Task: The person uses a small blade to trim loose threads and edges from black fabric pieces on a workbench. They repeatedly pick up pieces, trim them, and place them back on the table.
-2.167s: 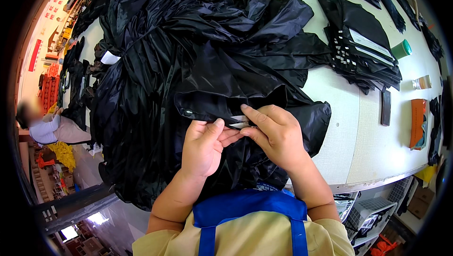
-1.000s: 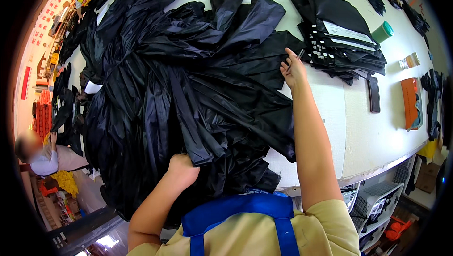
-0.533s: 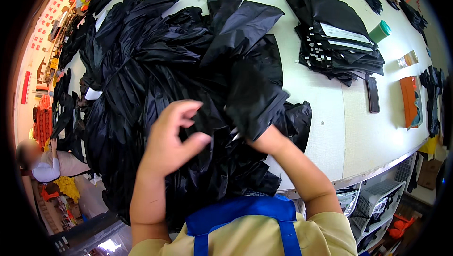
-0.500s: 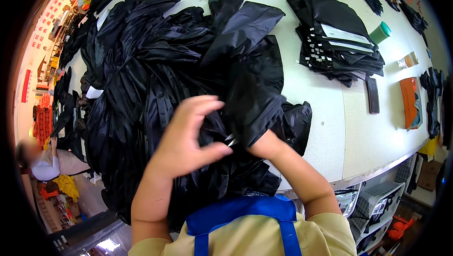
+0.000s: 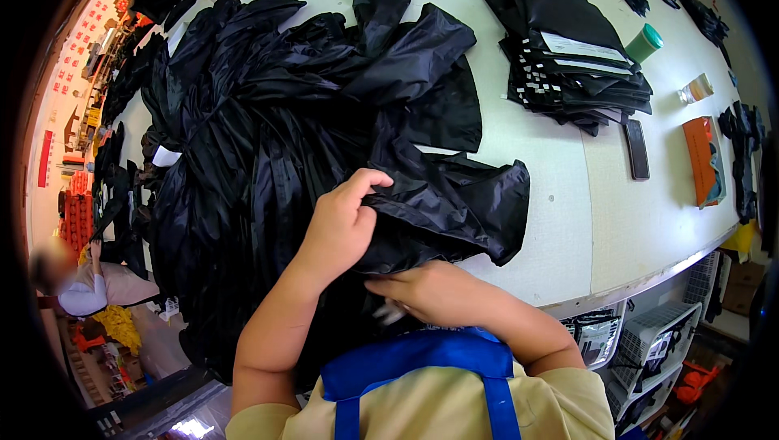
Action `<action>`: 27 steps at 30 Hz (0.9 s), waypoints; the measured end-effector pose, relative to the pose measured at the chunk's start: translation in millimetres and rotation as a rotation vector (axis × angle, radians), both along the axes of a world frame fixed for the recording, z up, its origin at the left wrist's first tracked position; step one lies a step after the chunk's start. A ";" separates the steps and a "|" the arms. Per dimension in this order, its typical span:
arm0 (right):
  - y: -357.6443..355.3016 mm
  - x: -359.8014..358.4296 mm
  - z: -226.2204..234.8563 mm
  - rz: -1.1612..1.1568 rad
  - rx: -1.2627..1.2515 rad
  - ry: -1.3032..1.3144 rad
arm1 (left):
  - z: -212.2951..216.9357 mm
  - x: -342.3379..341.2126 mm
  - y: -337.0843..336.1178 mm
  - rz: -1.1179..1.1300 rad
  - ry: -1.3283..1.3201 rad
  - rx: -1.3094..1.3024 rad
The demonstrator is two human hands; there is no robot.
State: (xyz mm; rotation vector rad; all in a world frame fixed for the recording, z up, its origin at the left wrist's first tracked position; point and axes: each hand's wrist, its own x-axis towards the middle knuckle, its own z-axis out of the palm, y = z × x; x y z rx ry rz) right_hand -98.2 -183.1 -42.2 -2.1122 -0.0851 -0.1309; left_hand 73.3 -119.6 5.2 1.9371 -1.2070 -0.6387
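A large heap of shiny black fabric garments (image 5: 251, 131) lies on the table in front of me. My left hand (image 5: 341, 217) is closed, pinching the edge of a black garment piece (image 5: 454, 204) between thumb and fingers. Close to my body, just under that piece's near edge, my right hand (image 5: 434, 292) is curled around a small silvery tool (image 5: 391, 310), which looks like thread snips but is smeared by motion. Its fingertips are partly hidden against the dark cloth.
Right of the heap are a stack of folded black pieces with white labels (image 5: 568, 58), a green-lidded cup (image 5: 644, 42), a phone (image 5: 637, 150), a glass (image 5: 695, 88) and an orange box (image 5: 703, 161). White wire baskets (image 5: 661, 334) stand below the table edge. Another person (image 5: 89, 286) is at far left.
My right hand has come out from beneath the raised cloth and moved toward my body. The cloth has dropped and spread to the right. My left hand has closed on its edge.
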 end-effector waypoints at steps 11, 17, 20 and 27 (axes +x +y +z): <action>-73.0 -40.5 -21.0 -0.687 0.345 0.113 | -11.1 15.1 11.1 0.252 0.721 -0.013; -73.2 -31.4 -25.2 -0.521 1.238 -0.002 | -6.0 18.1 25.8 0.275 0.870 -0.123; -67.1 -22.6 -24.8 -0.498 1.326 -0.100 | -0.2 4.7 32.3 0.292 0.167 -0.207; -44.4 -13.8 -13.4 -0.568 0.883 -0.282 | 41.3 -39.3 87.8 -0.380 0.717 0.188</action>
